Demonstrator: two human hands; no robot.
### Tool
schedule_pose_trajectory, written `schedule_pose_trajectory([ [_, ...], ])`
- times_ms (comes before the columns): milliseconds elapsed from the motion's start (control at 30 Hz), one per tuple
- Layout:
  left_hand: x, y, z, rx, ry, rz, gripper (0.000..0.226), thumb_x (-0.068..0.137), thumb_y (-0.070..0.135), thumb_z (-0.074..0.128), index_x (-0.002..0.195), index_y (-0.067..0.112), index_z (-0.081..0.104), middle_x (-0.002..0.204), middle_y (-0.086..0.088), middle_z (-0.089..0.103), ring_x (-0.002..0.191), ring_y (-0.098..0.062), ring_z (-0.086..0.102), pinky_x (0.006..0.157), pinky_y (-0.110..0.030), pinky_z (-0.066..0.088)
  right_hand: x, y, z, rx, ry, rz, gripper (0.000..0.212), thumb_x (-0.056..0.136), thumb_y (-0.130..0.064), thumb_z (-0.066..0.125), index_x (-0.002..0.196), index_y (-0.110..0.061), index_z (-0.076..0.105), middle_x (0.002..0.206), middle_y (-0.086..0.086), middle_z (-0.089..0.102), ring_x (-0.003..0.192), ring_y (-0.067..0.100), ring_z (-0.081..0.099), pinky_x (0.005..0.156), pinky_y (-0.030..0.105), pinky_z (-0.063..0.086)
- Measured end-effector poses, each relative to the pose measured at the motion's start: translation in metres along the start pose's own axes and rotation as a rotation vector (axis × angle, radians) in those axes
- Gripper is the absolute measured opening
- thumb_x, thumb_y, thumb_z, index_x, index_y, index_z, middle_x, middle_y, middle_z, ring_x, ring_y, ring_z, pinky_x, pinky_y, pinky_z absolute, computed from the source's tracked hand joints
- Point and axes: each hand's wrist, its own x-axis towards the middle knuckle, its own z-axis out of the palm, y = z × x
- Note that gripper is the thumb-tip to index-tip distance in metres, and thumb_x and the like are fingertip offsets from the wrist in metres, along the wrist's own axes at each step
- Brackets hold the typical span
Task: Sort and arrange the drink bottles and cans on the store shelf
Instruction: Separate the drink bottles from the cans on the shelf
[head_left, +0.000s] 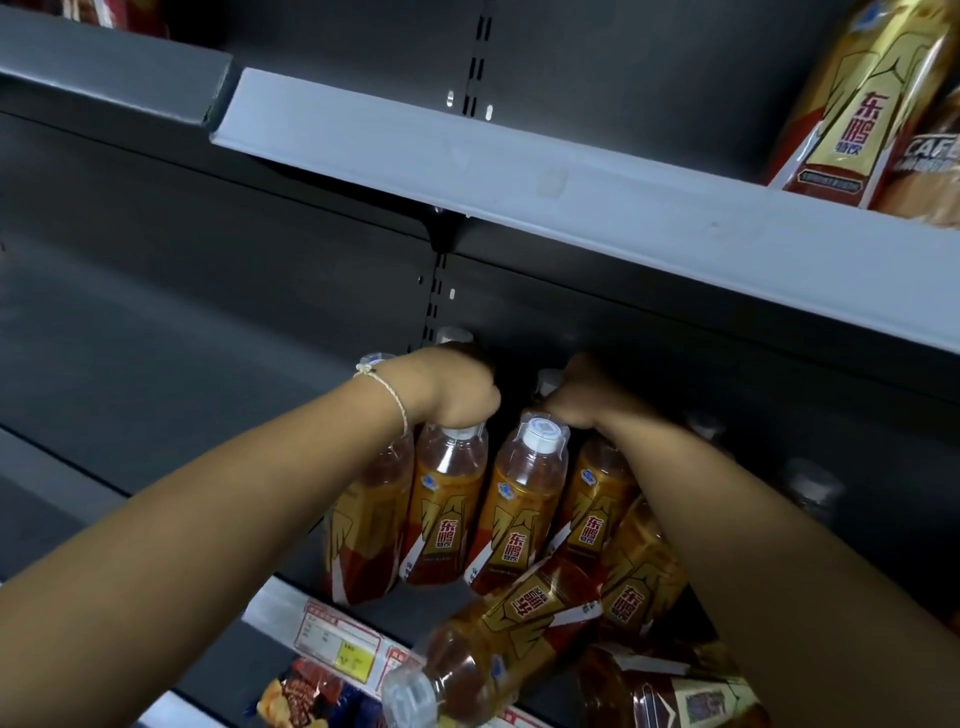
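A person reaches both arms into a dark store shelf (363, 610), where gold-and-red drink bottles stand in a row. The left hand (451, 387), a pale cord bracelet (387, 387) on its wrist, curls down over the cap of one upright bottle (447, 504); the right hand (587, 397) grips the top of another bottle (592, 514) just beside a white-capped bottle (524, 506). A fallen bottle (498, 634) lies tilted across the shelf's front edge, near yellow price tags (343, 639)
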Motion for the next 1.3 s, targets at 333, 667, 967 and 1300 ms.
schedule_pose_trajectory([
  [333,0.003,-0.004,0.002,-0.089,0.057,0.016,0.035,0.099,0.013,0.036,0.115,-0.004,0.063,0.12,-0.021,0.062,0.091,-0.026,0.051,0.084,-0.034,0.044,-0.017,-0.014,-0.016,-0.133,-0.022,-0.035,0.055,0.091,-0.041,0.07,0.131,-0.005,0.055,0.118,0.01,0.062,0.086,0.017,0.048,0.073,0.029,0.039],
  [667,-0.005,-0.001,-0.003,0.044,0.122,0.082,0.034,0.099,0.02,0.039,0.122,0.01,0.061,0.121,-0.016,0.061,0.106,-0.028,0.057,0.082,-0.029,0.044,-0.047,-0.001,-0.046,0.017,0.122,-0.126,0.037,0.094,-0.018,0.067,0.127,-0.002,0.061,0.125,0.015,0.063,0.111,0.029,0.061,0.09,0.031,0.047],
  [967,-0.029,0.049,-0.039,0.089,0.1,0.099,0.029,0.093,0.013,0.042,0.108,0.01,0.066,0.113,-0.011,0.066,0.094,-0.028,0.061,0.079,-0.031,0.05,-0.096,0.04,-0.075,0.193,0.297,-0.176,0.026,0.087,-0.009,0.067,0.104,-0.029,0.067,0.114,-0.001,0.07,0.108,0.018,0.064,0.092,0.025,0.047],
  [1300,-0.058,0.189,0.0,0.019,0.329,0.257,0.025,0.083,0.024,0.051,0.104,0.021,0.064,0.112,-0.011,0.067,0.099,-0.033,0.061,0.075,-0.033,0.052,-0.212,0.162,-0.117,0.123,0.516,-0.104,0.031,0.093,-0.022,0.061,0.123,-0.02,0.068,0.11,0.003,0.07,0.105,0.022,0.065,0.082,0.018,0.041],
])
